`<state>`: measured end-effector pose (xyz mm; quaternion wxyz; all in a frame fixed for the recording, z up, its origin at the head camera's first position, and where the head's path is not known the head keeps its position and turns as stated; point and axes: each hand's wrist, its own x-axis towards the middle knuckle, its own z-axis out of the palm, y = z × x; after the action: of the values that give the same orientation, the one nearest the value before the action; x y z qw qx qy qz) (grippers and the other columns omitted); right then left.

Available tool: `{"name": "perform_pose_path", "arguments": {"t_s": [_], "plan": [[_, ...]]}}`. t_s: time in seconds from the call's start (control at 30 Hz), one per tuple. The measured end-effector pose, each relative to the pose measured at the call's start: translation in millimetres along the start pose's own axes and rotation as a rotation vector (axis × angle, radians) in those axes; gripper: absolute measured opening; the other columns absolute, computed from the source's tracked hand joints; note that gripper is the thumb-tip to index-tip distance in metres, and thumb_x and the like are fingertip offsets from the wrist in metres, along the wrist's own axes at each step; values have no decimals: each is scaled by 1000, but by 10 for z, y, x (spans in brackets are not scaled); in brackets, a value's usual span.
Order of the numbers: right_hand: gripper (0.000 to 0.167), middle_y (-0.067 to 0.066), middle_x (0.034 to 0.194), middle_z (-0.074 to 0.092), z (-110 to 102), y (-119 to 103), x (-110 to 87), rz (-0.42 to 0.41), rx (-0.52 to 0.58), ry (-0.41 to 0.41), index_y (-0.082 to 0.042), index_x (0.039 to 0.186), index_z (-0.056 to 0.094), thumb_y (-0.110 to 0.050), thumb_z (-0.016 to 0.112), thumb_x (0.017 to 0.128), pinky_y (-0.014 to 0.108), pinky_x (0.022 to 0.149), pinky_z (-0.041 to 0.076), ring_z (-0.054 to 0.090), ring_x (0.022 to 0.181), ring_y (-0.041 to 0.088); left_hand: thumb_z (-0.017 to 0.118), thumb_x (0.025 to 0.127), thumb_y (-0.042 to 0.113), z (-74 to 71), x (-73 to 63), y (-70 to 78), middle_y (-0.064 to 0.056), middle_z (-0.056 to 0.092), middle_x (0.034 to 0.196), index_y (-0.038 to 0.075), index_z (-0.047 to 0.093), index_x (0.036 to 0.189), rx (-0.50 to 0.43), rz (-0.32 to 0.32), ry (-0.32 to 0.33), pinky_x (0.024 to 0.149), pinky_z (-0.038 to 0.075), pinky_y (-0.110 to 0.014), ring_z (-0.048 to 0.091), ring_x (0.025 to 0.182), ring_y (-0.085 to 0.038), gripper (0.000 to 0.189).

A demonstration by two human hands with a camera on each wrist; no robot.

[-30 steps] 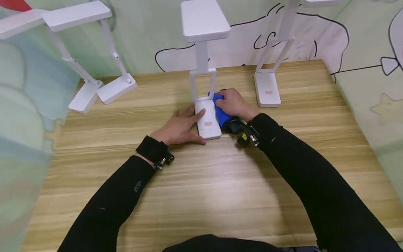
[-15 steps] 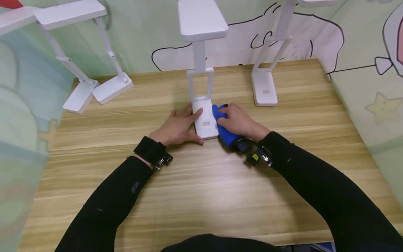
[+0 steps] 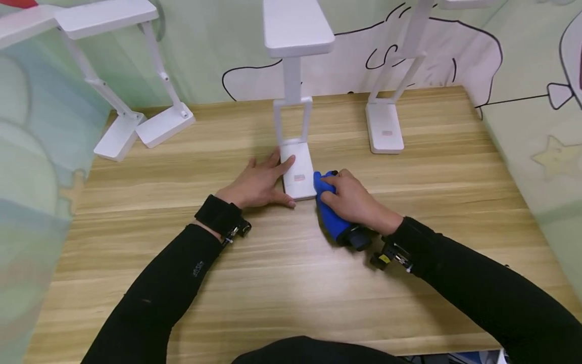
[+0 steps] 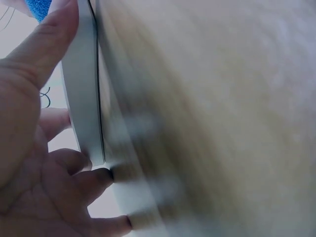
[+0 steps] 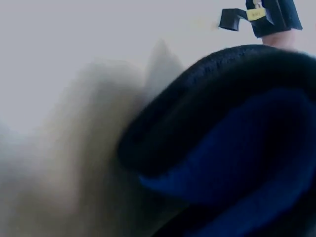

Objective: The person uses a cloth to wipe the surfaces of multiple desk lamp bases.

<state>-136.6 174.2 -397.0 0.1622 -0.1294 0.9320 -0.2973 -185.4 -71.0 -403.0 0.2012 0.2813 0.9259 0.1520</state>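
Observation:
A white desk lamp (image 3: 298, 174) stands upright in the middle of the wooden table (image 3: 273, 283). Around the near left part of its base is my left hand (image 3: 256, 184), holding it with the index finger on top and the thumb at the front edge. My right hand (image 3: 356, 199) grips a blue cloth (image 3: 334, 217) with a black cuff-like end, whose far tip lies right at the base's front right corner. The left wrist view shows the fingers along the lamp base (image 4: 81, 84). In the right wrist view, the blue cloth's dark open end (image 5: 217, 158) fills much of the picture.
Two more white lamps (image 3: 165, 124) stand close together at the back left, and another lamp (image 3: 385, 129) at the back right. Walls with painted figures border the table's back and sides. Black sleeves (image 3: 468, 283) reach in from the front.
My right hand has drawn the blue cloth toward me along the right side of the lamp base, from its back to its front corner. The left hand and the lamp have stayed put.

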Motion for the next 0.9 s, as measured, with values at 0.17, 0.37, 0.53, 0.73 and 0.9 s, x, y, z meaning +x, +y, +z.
{"name": "perform_pose_path", "arguments": {"t_s": [0.17, 0.37, 0.53, 0.73, 0.9], "plan": [[47, 24, 122, 65, -149, 15, 432, -22, 22, 46, 1, 135, 59, -17, 51, 93, 35, 81, 44, 54, 98, 31, 71, 76, 69, -21, 0, -15, -17, -5, 167, 26, 10, 160, 2, 20, 1, 122, 3, -64, 2, 157, -26, 113], [42, 20, 111, 67, -316, 3, 930, 0, 94, 62, 0, 131, 62, -17, 50, 95, 27, 73, 43, 58, 88, 26, 71, 77, 69, -19, -4, -27, -16, -5, 167, 27, 9, 160, -9, 13, -8, 122, 2, -64, 1, 157, -26, 112], [44, 24, 119, 61, -244, -21, 831, 17, 61, 58, 3, 133, 58, -18, 47, 96, 37, 83, 47, 55, 98, 29, 70, 76, 71, -3, 3, -11, -17, -4, 167, 25, 10, 160, 2, 10, 13, 123, 3, -64, 1, 157, -25, 113], [53, 35, 133, 51, 30, -151, 397, 61, -43, 146, 6, 143, 47, -18, 42, 96, 50, 95, 50, 46, 119, 38, 69, 76, 73, 20, 9, -22, -16, -4, 167, 26, 9, 160, 8, -5, 17, 123, 3, -62, 2, 157, -25, 113], [58, 40, 139, 35, 206, -246, 66, 110, -57, 151, 4, 151, 34, -20, 38, 99, 50, 88, 56, 49, 122, 42, 70, 75, 72, 10, -10, -22, -16, -5, 167, 27, 10, 160, -2, -7, 20, 124, 3, -62, 3, 157, -25, 114]]}}
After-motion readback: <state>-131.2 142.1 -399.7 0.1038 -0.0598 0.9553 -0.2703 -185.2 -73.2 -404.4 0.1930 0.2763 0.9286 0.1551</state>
